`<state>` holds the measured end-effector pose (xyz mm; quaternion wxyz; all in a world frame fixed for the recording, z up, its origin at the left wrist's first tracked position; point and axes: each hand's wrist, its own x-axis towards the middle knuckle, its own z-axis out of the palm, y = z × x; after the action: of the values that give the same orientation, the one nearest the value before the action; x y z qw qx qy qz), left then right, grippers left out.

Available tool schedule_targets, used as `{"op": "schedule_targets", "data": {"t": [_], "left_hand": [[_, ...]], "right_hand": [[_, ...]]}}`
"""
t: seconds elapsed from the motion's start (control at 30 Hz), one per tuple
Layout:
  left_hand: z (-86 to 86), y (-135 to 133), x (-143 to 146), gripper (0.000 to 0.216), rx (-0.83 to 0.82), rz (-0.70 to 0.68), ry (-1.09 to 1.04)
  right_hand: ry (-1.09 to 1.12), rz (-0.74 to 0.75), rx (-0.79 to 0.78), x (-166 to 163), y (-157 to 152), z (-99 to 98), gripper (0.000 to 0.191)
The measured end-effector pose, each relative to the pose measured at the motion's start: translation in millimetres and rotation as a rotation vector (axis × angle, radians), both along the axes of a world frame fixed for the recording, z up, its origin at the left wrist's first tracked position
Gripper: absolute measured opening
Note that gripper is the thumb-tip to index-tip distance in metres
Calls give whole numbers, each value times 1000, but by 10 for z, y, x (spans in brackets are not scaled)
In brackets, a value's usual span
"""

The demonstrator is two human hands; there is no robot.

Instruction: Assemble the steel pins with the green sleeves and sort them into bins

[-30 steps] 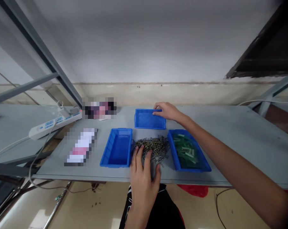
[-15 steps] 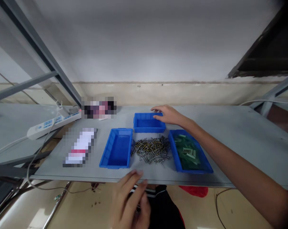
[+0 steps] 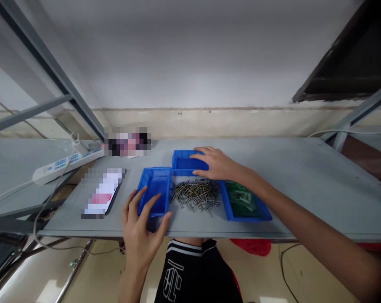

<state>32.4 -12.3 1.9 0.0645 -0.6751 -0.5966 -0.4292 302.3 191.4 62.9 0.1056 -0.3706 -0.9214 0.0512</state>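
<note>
My left hand (image 3: 143, 233) is at the front end of the left blue bin (image 3: 169, 191), its fingers spread over the near rim and thumb at the right corner. Whether it presses on the bin I cannot tell. My right hand (image 3: 217, 164) reaches over the right end of the back blue bin (image 3: 184, 172), fingers apart, covering that end. Both bins look empty inside. Between them and a third blue bin (image 3: 226, 206) lies a loose heap of thin metal screws or pins (image 3: 195, 193), some yellowish. That right bin holds green material with small pale pieces on top.
A phone (image 3: 104, 191), partly blurred out, lies on the grey table (image 3: 291, 176) at left. Behind it are a white power strip (image 3: 67, 162) with cables and a blurred-out object (image 3: 127, 143). Metal frame posts (image 3: 51, 50) rise at the left; a wall stands behind.
My left hand has risen from below the table edge to the left bin's front end. My right hand has come nearer and lower over the back bin's right end. The view has shifted slightly.
</note>
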Motion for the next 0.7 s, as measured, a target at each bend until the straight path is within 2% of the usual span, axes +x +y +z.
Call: {"op": "schedule_targets", "data": {"t": [0.23,0.37,0.43,0.53,0.6,0.7], "left_hand": [[9,43,-1,35,10,-16,10],[18,42,14,35,-9,-14,15],[40,23,21,36,-6,2,14],[104,-9,7,40,57,55,-2],[153,-10,-26,41,96,76,-24],[186,36,-98,43,67,59,-43]], "right_hand": [[20,32,-17,28,-62,42,55],[49,15,-42,41,-98,53,67],[119,-34,-83,73,-120,99,70],[308,-175,-128,194,-172,224,62],[390,-282,-105,329,-246,302,57],[303,-406,-44,569,-461,316,54]]}}
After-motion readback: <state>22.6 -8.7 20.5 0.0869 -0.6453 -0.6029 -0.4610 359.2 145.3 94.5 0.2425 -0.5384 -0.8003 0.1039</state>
